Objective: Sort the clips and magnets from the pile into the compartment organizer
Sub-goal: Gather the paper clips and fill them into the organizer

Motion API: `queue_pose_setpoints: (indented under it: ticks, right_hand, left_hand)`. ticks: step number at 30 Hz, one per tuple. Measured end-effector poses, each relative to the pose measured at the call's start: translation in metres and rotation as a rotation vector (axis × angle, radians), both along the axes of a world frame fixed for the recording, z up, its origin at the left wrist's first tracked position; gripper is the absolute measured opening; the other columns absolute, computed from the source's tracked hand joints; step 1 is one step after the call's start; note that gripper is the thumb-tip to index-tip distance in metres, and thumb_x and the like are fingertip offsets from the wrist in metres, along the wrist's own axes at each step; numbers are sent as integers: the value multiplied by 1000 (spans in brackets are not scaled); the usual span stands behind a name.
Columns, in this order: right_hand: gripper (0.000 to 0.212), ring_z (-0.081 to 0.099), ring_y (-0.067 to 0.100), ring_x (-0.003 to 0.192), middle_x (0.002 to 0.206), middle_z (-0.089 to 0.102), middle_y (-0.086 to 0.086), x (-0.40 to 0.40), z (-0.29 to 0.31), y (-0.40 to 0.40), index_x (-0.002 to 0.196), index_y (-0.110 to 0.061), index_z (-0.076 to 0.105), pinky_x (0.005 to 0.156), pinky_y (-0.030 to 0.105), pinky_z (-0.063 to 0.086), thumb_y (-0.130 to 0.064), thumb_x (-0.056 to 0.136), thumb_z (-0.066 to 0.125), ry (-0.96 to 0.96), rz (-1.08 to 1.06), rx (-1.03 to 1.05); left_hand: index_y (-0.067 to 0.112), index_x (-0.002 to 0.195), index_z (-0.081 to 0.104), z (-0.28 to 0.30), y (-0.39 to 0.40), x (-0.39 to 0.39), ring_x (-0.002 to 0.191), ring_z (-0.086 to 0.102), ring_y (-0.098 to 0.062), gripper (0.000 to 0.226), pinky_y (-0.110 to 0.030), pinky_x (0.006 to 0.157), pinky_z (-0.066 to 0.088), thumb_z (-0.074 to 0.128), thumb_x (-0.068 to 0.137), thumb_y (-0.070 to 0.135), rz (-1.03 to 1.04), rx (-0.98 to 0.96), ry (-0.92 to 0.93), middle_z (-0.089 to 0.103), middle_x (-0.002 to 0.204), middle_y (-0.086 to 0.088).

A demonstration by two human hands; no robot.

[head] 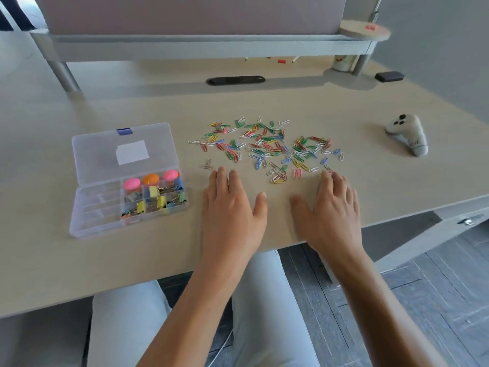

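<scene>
A spread pile of coloured paper clips [267,145] lies on the desk in front of me. To its left stands a clear plastic compartment organizer [92,205] with its lid open. Its right-hand compartments hold three round magnets [151,179], pink and orange, and several coloured binder clips [156,201]. Its left compartments look bare. My left hand [231,207] rests flat on the desk just below the pile, fingers apart, holding nothing. My right hand [329,207] lies flat too, its fingertips touching the pile's near right edge.
A grey handheld controller [408,133] lies at the right of the desk. A raised shelf [211,43] runs along the back, with a cable slot [235,80] below it and a black block [389,76] at the far right. The desk's front edge is near my wrists.
</scene>
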State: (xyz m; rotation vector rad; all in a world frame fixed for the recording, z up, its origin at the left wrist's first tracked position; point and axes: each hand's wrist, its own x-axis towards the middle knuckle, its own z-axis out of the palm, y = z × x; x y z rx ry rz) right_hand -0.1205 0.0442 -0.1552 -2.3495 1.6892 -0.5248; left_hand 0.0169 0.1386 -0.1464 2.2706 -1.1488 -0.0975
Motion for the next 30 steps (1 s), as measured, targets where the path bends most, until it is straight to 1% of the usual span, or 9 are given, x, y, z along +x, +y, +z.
queue_pose_setpoints:
  ticks: [7,10,12,14,16,20,24,26,30]
  right_hand:
    - [91,-1,29,158,170,5,17,12,1,-20,163,-13,6,128,44,4,-68,96,35,67,67,41]
    - [89,-4,31,158,169,1,21,23,3,-35,163,-14,5,128,46,2,-69,96,28,76,78,42]
    - [87,-3,32,158,169,1,22,31,2,-48,163,-14,6,128,46,2,-68,97,25,96,99,41]
    - [85,-4,30,158,169,2,21,40,1,-63,163,-15,8,128,46,2,-67,98,24,115,128,36]
    - [83,-4,28,158,170,4,18,50,2,-75,163,-15,11,128,46,2,-67,99,23,132,174,35]
    - [79,-2,25,158,171,6,14,60,2,-87,163,-18,10,127,46,-1,-65,101,20,168,274,34]
    - [76,1,24,158,171,10,12,58,0,-88,163,-18,14,127,47,1,-63,102,20,148,291,16]
    - [75,4,25,158,170,13,12,58,-2,-89,162,-18,17,127,47,2,-63,102,21,136,293,2]
    - [73,7,26,158,169,17,12,57,-5,-90,161,-18,21,127,48,4,-61,103,23,111,305,-15]
  left_hand:
    - [4,157,22,-4,-28,18,157,8,-28,73,-42,127,10,43,102,47,15,93,-15,15,168,-15]
    - [3,151,35,-1,-44,33,154,16,-29,61,-41,125,18,47,103,37,13,56,-14,25,164,-15]
    - [3,136,52,4,-56,43,143,33,-31,44,-42,117,32,52,101,29,45,13,-58,44,149,-14]
    - [7,122,62,15,-73,54,127,44,-32,31,-43,103,41,52,99,24,80,6,-89,54,131,-12]
    - [10,118,66,25,-90,66,120,48,-32,26,-44,96,43,53,99,19,84,31,-152,57,124,-11]
    - [13,115,70,29,-117,90,117,51,-33,25,-42,91,41,54,97,9,50,110,-181,62,119,-11]
    - [21,95,76,24,-129,100,103,57,-32,23,-37,77,34,56,91,8,51,136,-210,70,103,-5]
    - [23,90,77,22,-131,100,101,59,-32,23,-36,77,35,58,90,9,56,117,-207,71,99,-2]
    - [24,85,75,20,-133,102,102,60,-30,19,-39,82,45,63,88,9,50,41,-151,72,97,-1]
